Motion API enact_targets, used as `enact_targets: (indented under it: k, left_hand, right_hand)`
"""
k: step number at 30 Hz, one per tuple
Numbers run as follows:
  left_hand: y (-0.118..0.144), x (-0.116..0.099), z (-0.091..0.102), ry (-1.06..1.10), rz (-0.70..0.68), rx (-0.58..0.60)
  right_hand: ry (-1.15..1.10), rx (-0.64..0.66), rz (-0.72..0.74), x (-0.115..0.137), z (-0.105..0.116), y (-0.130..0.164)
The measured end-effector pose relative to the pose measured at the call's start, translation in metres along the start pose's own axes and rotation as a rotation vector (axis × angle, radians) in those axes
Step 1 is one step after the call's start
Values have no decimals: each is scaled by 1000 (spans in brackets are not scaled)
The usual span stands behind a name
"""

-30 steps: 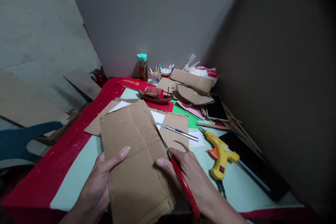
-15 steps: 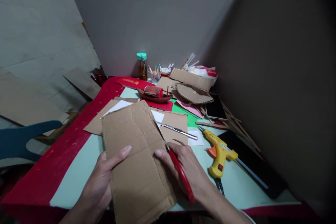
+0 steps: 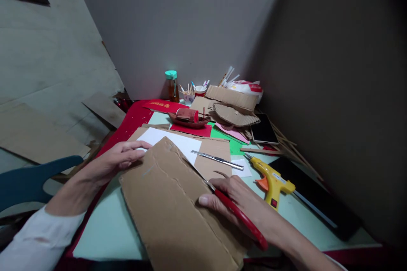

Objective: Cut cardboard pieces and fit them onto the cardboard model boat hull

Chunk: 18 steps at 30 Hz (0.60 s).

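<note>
A brown cardboard piece (image 3: 171, 207) is tilted up in front of me, with a crease line running down its right part. My left hand (image 3: 125, 156) is at its far left corner, fingers closed at the edge; some fingertips are hidden. In my right hand (image 3: 243, 199) are red-handled scissors (image 3: 240, 216), their blades along the right edge of the cardboard. The right thumb rests on the cardboard face. Beyond lie a white paper sheet (image 3: 178, 142) and a slim silver cutter knife (image 3: 219, 160).
A yellow glue gun (image 3: 270, 178) lies right, beside a black flat panel (image 3: 318, 203). Behind stand a small boat model (image 3: 189, 117), a cardboard hull shape (image 3: 235, 114), a phone-like tablet (image 3: 263, 129) and a bottle (image 3: 172, 87). A blue chair (image 3: 28, 182) is left.
My left hand has moved from the cardboard's left side up to its far left corner. The cardboard has turned and shifted lower right, with the right hand and scissors. More white paper shows.
</note>
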<state>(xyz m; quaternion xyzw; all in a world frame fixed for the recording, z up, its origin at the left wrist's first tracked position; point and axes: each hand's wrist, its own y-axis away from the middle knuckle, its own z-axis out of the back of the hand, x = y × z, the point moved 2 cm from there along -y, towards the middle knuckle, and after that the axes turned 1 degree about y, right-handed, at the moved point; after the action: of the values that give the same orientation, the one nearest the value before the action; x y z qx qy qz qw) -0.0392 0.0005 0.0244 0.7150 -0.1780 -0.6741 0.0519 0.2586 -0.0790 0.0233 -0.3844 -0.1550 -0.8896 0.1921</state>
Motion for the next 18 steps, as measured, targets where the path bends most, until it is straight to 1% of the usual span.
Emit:
enact_targets:
  k: [1,3,5,7,10,18]
  left_hand:
    - [-8,-4,-3,-37,32,61]
    - [-18,-8,-14,-45,98,159]
    - [-21,-7,-29,-44,150,240]
    - [-18,-4,-41,-35,182,286]
    - [-12,4,-50,-11,209,312]
    - [-10,24,-60,76,227,327]
  right_hand:
    - [13,2,-13,0,-1,0]
    - [41,6,-40,0,-3,1]
    - [56,1,-69,-2,-4,3]
    - [62,-11,-93,-3,-4,5]
    - [96,4,-98,-4,-2,9]
    - [95,65,-119,-5,7,9]
